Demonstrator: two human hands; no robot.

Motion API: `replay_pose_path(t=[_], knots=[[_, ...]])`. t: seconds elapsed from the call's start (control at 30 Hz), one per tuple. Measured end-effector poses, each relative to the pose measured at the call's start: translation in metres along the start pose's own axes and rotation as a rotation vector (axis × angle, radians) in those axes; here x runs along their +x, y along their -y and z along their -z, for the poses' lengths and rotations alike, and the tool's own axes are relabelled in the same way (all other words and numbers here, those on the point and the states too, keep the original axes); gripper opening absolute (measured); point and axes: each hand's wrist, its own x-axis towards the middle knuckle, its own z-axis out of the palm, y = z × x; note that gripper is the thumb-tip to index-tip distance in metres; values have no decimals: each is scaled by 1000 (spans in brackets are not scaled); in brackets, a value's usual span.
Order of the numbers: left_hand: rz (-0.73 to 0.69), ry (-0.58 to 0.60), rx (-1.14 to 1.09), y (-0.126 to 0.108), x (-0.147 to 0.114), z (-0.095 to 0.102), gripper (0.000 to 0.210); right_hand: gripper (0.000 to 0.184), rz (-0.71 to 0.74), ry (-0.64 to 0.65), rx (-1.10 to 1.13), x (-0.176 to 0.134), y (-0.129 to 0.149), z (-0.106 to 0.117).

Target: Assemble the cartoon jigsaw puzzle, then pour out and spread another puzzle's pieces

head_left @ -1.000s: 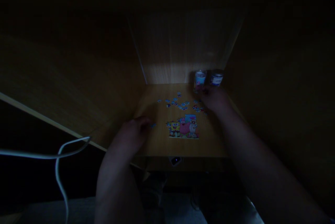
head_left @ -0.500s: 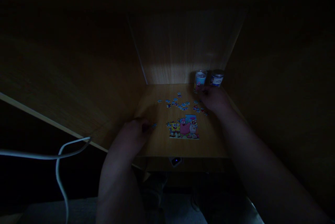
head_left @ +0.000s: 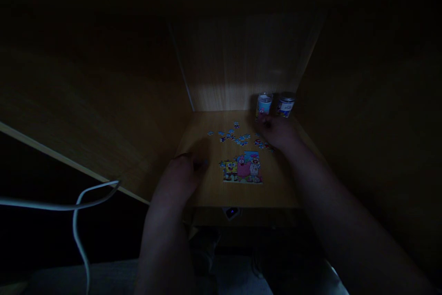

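Note:
My left hand is low over the left part of the wooden board, fingers pinched on a small bluish puzzle piece, mostly hidden and dim. To its right lies a partly joined jigsaw puzzle with a yellow, a pink and a white cartoon figure. My right hand is in front of a clear jar with a cartoon label. Its fingers are curled and cover the jar's lower edge; whether they touch it or hold something is too dark to tell. Loose puzzle pieces lie between the hands, beyond the joined part.
A second lidded jar stands in the back right corner. Wooden panels rise at the back and on both sides. A white cable hangs at the left. Below the board's front edge is a small device with a lit display.
My left hand has shifted slightly right with the puzzle piece. My right hand has moved slightly left and down, uncovering more of the second jar. The joined puzzle stays put.

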Motion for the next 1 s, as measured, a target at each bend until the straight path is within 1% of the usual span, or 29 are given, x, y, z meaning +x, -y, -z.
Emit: replay_pose_path(t=[0.13, 0.2, 0.33, 0.4, 0.53, 0.63, 0.73, 0.87, 1.0], knots=[[-20, -16, -17, 3, 5, -7, 26, 26, 102, 32, 3, 1, 2, -4], [-23, -45, -19, 4, 8, -11, 27, 23, 144, 36, 17, 1, 1, -8], [-37, -186, -96, 5, 14, -19, 23, 15, 229, 51, 48, 2, -1, -15], [-86, -257, -169, 5, 18, -23, 20, 14, 279, 61, 63, 2, -1, -18], [-251, -348, -269, 3, 24, -32, 15, 13, 374, 68, 100, 2, -1, -20], [-350, -375, -257, 1, 28, -37, 18, 19, 435, 74, 135, 3, -2, -23], [-389, -377, -244, -2, 29, -39, 16, 24, 502, 88, 171, 4, -3, -28], [-403, -380, -261, -4, 28, -37, 16, 29, 588, 91, 199, 6, -2, -35], [-356, -435, -279, 1, 29, -37, 23, 30, 649, 97, 224, 7, -1, -39]])
